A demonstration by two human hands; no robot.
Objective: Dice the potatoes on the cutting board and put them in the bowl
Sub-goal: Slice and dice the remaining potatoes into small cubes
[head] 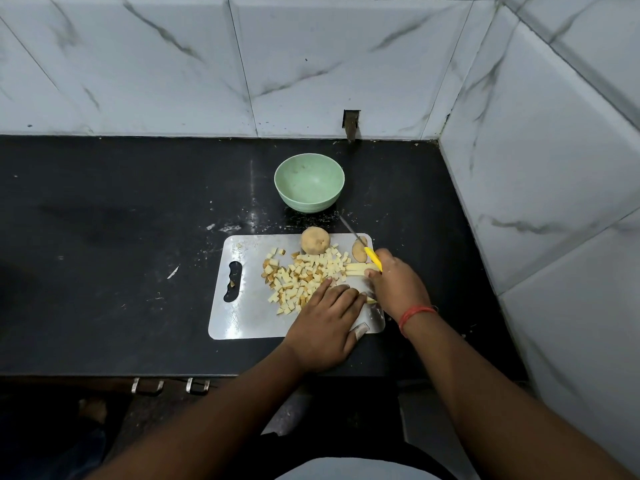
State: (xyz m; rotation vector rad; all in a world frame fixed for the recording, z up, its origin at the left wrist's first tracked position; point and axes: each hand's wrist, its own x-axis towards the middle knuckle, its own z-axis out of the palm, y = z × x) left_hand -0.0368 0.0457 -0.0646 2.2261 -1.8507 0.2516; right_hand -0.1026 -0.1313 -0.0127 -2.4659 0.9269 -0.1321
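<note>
Yellow-handled knife (374,258) gripped in my right hand (398,285), left hand (329,317) flat, I should square the strips (356,269) near the cutting board (242,306)'s right edge before dicing.

A black countertop (121,237) meets white marble-veined wall tiles (173,64), with metal handles (149,386) below its front edge.
</note>
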